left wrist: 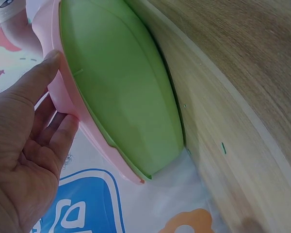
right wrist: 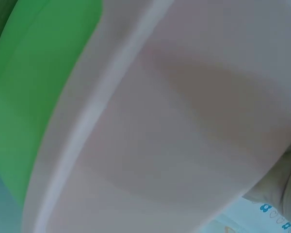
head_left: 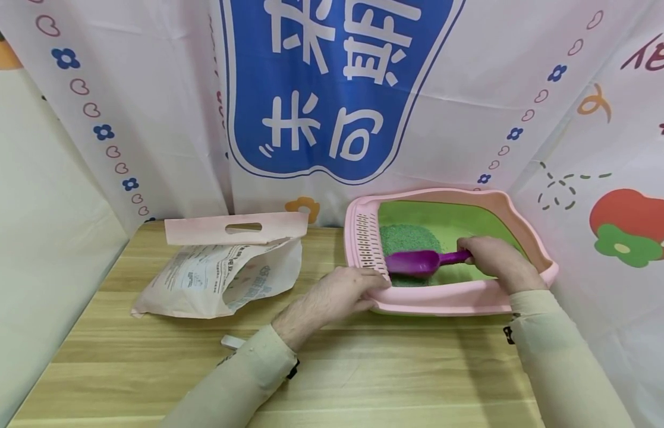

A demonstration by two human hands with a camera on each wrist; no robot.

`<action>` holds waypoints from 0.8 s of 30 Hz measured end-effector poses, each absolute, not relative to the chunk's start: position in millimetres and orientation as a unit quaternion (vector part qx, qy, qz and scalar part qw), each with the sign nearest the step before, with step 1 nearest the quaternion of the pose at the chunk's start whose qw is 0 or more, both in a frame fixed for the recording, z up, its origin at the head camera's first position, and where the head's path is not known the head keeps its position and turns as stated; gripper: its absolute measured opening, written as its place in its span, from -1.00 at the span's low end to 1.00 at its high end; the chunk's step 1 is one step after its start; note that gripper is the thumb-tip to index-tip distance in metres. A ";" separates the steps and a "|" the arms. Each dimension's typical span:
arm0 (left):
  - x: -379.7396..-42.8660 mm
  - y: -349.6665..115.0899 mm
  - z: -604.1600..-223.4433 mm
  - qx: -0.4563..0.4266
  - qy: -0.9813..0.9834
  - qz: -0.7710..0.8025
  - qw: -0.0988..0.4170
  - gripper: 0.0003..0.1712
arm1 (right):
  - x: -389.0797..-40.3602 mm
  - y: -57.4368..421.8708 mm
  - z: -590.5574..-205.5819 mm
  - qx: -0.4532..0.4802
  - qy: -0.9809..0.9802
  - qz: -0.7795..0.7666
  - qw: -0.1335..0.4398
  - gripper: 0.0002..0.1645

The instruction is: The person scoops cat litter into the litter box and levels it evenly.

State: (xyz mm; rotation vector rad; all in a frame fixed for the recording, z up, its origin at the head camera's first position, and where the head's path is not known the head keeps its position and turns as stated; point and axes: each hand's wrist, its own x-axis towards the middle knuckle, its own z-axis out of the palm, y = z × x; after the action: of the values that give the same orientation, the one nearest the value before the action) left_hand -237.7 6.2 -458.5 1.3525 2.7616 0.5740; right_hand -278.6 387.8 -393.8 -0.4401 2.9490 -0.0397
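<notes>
A litter box (head_left: pixel 449 300) with a pink rim and green tray stands at the back right of the table. Green granular litter (head_left: pixel 409 238) is heaped at its left end, beside the slotted pink panel. My right hand (head_left: pixel 494 258) reaches over the front rim and grips the handle of a purple scoop (head_left: pixel 414 262), whose blade lies over the litter, pointing left. At the front left corner, my left hand (head_left: pixel 353 288) pinches the pink rim; the left wrist view shows its thumb and fingertips on that edge. The right wrist view holds mostly the box's pink side (right wrist: pixel 184 131), hiding the right hand.
To the left stands an opened paper bag (head_left: pixel 203 279) with a handle strip, its mouth facing right. A small white object (head_left: pixel 232 342) lies by the left forearm on the wooden table (head_left: pixel 385 374). Printed curtains (head_left: pixel 171 119) hang close behind and at the sides.
</notes>
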 end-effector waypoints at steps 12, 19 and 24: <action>-238.3 6.7 -458.7 0.434 0.883 0.181 0.008 -0.48 | -278.0 378.6 -396.6 -0.125 0.987 0.024 0.094 -0.88; -238.3 6.0 -458.3 0.435 0.881 0.184 0.006 -0.46 | -271.3 387.4 -389.6 -0.117 0.990 0.011 0.082 -0.86; -238.3 5.6 -458.3 0.435 0.881 0.184 0.006 -0.45 | -266.5 392.7 -386.5 -0.079 0.990 -0.001 0.120 -0.92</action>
State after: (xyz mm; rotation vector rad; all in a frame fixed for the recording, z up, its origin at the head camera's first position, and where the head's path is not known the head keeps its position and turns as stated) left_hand -238.3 5.6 -458.3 1.3611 2.7594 0.5770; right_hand -266.5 392.7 -386.5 -0.2301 2.8910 -0.0032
